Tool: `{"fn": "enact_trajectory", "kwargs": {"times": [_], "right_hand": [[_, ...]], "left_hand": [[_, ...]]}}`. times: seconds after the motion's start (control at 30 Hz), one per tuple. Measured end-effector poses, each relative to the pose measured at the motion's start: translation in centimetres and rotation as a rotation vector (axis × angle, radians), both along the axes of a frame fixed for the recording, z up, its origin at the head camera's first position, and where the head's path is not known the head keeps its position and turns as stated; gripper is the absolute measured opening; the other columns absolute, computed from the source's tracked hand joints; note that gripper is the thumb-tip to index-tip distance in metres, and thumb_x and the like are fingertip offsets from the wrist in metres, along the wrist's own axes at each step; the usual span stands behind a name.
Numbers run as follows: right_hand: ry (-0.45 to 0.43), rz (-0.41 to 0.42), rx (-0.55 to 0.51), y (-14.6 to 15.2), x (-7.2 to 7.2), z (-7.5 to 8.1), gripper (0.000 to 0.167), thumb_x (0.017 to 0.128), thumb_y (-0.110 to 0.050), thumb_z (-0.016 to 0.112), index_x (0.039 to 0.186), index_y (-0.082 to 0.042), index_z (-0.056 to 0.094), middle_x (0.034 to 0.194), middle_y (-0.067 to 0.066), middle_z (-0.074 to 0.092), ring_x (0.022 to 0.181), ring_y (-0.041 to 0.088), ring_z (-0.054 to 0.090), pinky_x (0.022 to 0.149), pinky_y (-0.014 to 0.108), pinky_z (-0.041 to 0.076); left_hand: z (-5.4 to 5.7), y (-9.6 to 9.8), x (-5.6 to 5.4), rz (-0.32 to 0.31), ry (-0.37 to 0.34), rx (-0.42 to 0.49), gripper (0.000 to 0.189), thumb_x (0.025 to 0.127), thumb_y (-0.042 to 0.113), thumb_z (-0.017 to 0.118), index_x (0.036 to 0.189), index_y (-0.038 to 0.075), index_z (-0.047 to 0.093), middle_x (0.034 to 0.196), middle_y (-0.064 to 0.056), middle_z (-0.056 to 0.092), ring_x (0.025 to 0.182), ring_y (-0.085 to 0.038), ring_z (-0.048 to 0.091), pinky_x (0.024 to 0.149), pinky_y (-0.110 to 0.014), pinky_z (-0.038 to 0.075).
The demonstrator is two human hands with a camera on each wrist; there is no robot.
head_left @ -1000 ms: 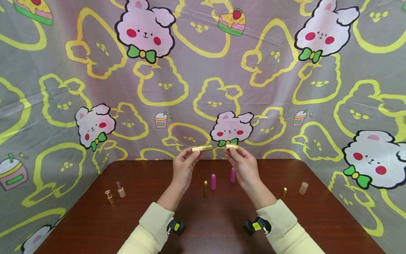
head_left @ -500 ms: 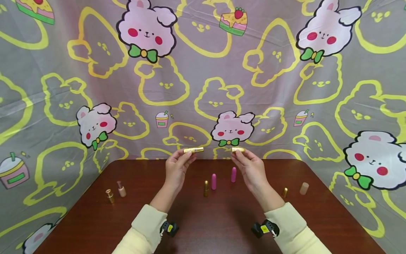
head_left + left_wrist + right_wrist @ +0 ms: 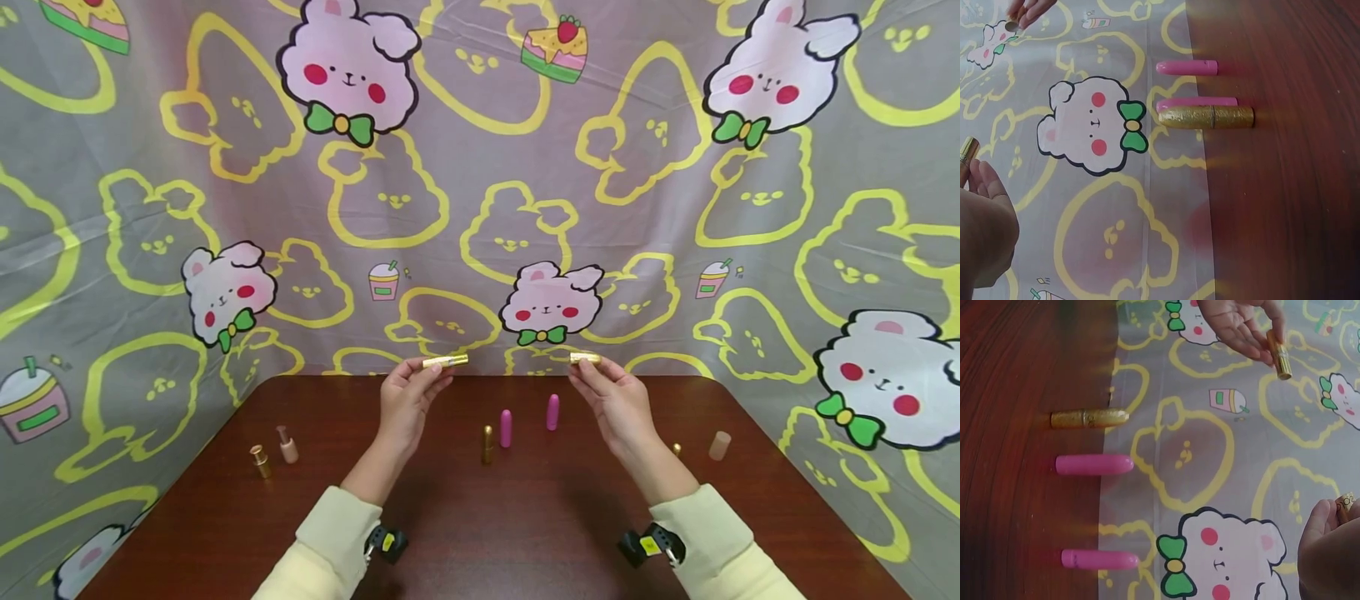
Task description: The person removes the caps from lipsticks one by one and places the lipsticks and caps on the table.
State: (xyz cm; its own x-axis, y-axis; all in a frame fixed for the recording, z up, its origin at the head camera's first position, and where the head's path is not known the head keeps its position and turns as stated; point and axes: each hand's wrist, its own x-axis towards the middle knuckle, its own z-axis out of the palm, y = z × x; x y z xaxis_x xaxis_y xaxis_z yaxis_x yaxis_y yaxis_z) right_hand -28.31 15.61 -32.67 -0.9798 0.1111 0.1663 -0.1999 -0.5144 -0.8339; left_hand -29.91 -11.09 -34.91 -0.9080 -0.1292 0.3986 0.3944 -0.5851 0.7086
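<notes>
In the head view my left hand (image 3: 405,404) pinches a gold lipstick tube (image 3: 454,361) between thumb and fingers, its narrower end pointing right. Across from it, my right hand (image 3: 617,404) pinches a gold lipstick cap (image 3: 583,358). Both pieces are raised above the table's far edge, lying roughly sideways, with a wide gap between them. The right wrist view shows the lipstick tube (image 3: 1279,356) with an open-looking end, and lettering on the cap (image 3: 1345,505). Below and between the hands stand a gold lipstick (image 3: 487,447) and two pink lipsticks (image 3: 506,428), all upright.
On the left of the brown table (image 3: 495,533) stand an uncapped gold lipstick tube (image 3: 260,462) and a beige lipstick (image 3: 287,447). A small gold cap (image 3: 677,449), partly behind the right forearm, and a beige cap (image 3: 719,446) are on the right. A patterned curtain (image 3: 465,167) hangs behind.
My hands have moved apart, the left one leftward with the tube and the right one rightward with the cap. Both have come slightly lower. The standing lipsticks have stayed in place.
</notes>
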Motion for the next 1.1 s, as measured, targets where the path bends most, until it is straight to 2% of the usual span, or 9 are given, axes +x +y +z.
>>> {"fn": "enact_trajectory", "kwargs": {"times": [0.23,0.53,0.63,0.7,0.97,1.1], "right_hand": [[-0.007,0.006,0.030,1.4,0.3,-0.1,0.018,0.093,0.000,0.061,0.088,-0.013,0.073,0.091,0.002,0.069,0.087,0.014,0.069,0.088,0.030,0.052],[-0.008,-0.005,0.073,3.6,0.7,0.4,0.007,0.090,-0.007,0.067,0.092,-0.011,0.073,0.092,0.001,0.070,0.089,0.013,0.068,0.090,0.029,0.050],[0.007,-0.005,0.082,4.7,0.8,0.3,0.006,0.089,-0.008,0.068,0.094,-0.010,0.072,0.093,0.001,0.070,0.090,0.013,0.068,0.089,0.028,0.051],[0.021,0.000,0.077,5.6,0.8,0.2,0.007,0.089,-0.007,0.068,0.095,-0.009,0.072,0.094,0.001,0.070,0.090,0.013,0.068,0.088,0.028,0.051],[0.084,0.001,0.015,9.2,1.2,0.0,0.009,0.089,0.000,0.066,0.093,-0.005,0.073,0.092,0.004,0.071,0.086,0.013,0.070,0.083,0.027,0.053],[0.071,-0.031,0.052,10.9,1.5,-0.1,0.009,0.088,-0.004,0.069,0.095,-0.007,0.074,0.093,0.002,0.071,0.087,0.012,0.070,0.080,0.025,0.054]], "left_hand": [[-0.2,-0.9,0.1,0.029,-0.012,-0.008,0.016,0.089,-0.014,0.052,0.094,0.001,0.057,0.084,-0.007,0.067,0.078,-0.019,0.069,0.077,-0.032,0.057],[-0.4,-2.0,-0.1,0.051,-0.008,-0.026,0.020,0.089,-0.013,0.054,0.105,-0.007,0.064,0.084,-0.009,0.068,0.077,-0.019,0.070,0.077,-0.033,0.057],[-0.5,-2.3,-0.1,0.072,-0.011,-0.045,0.024,0.090,-0.013,0.054,0.113,-0.016,0.059,0.085,-0.009,0.069,0.077,-0.019,0.070,0.078,-0.034,0.056],[-0.5,-2.6,-0.2,0.091,-0.016,-0.062,0.025,0.091,-0.012,0.053,0.115,-0.017,0.058,0.085,-0.008,0.069,0.077,-0.018,0.069,0.079,-0.034,0.056],[-0.8,-3.8,-0.4,0.134,-0.019,-0.100,0.025,0.091,-0.014,0.052,0.114,-0.023,0.055,0.090,-0.007,0.069,0.079,-0.017,0.069,0.079,-0.033,0.056],[-1.1,-4.4,-0.5,0.149,-0.034,-0.107,0.017,0.090,-0.015,0.053,0.105,-0.018,0.062,0.088,-0.009,0.068,0.078,-0.018,0.069,0.079,-0.034,0.056]]}}
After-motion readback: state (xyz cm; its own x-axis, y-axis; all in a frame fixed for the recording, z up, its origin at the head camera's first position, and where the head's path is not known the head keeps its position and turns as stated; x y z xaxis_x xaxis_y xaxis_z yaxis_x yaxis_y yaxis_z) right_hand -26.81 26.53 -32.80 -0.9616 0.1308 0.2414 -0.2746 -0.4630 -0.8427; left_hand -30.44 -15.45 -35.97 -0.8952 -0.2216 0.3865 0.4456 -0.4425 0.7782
